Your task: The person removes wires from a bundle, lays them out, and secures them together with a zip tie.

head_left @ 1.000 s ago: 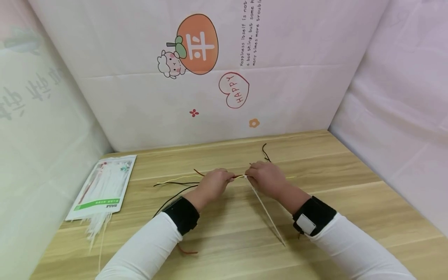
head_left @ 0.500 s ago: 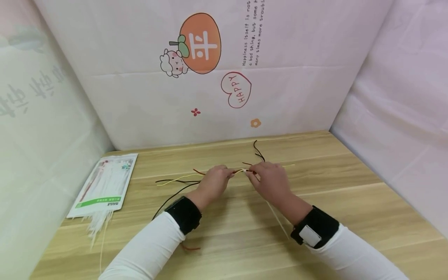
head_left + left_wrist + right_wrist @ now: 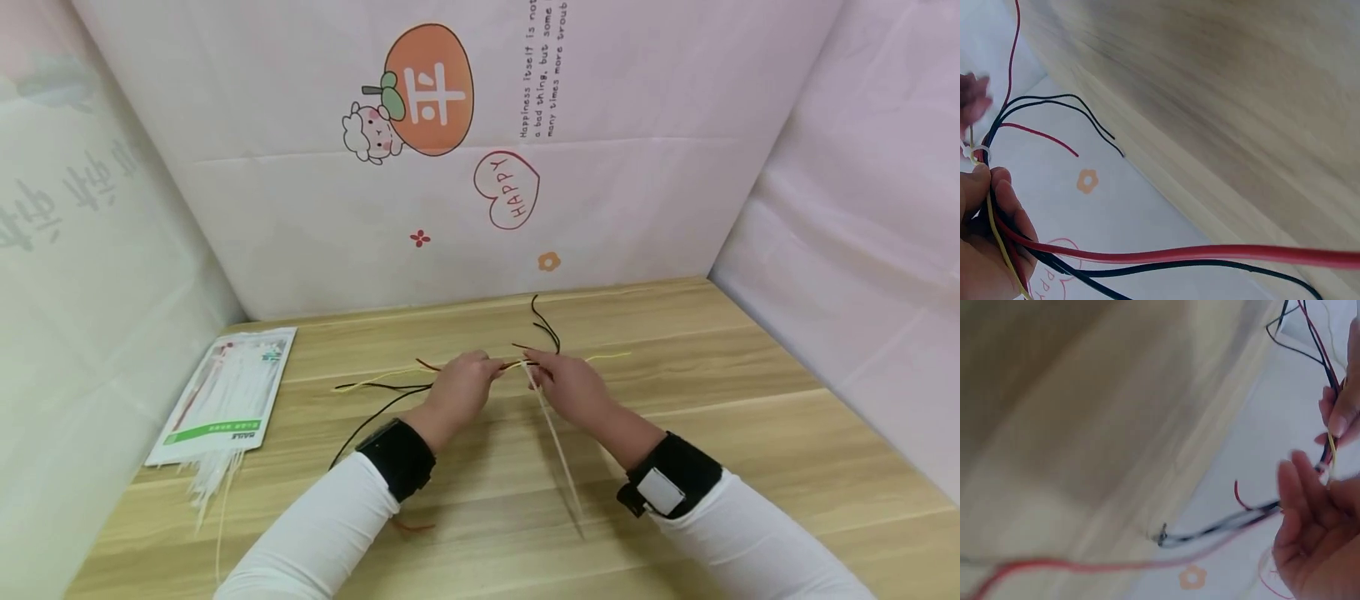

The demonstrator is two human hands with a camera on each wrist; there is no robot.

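A bundle of thin red, black and yellow wires (image 3: 997,212) spans the space between my hands above the table. My left hand (image 3: 459,387) pinches it between thumb and fingers. Just beyond those fingertips, a white cable tie (image 3: 982,152) loops around the bundle, and its long tail (image 3: 557,446) hangs down toward me. My right hand (image 3: 573,390) is beside the tie with fingers loosely extended; in the right wrist view it is blurred, palm showing, wires passing behind its fingers. Whether its thumb touches the tie is unclear. Free wire ends spread out on both sides.
On the table's left lies a white and green plastic pack (image 3: 225,392), with several white cable ties (image 3: 210,479) sticking out of its near end. A red wire end (image 3: 416,527) shows below my left forearm. Printed white cloth (image 3: 337,217) stands behind the wooden table (image 3: 750,417).
My right hand has shifted slightly and its fingers have loosened at the tie. The tie's tail, partly behind that hand half a second ago, now hangs in full view. The left hand keeps its grip.
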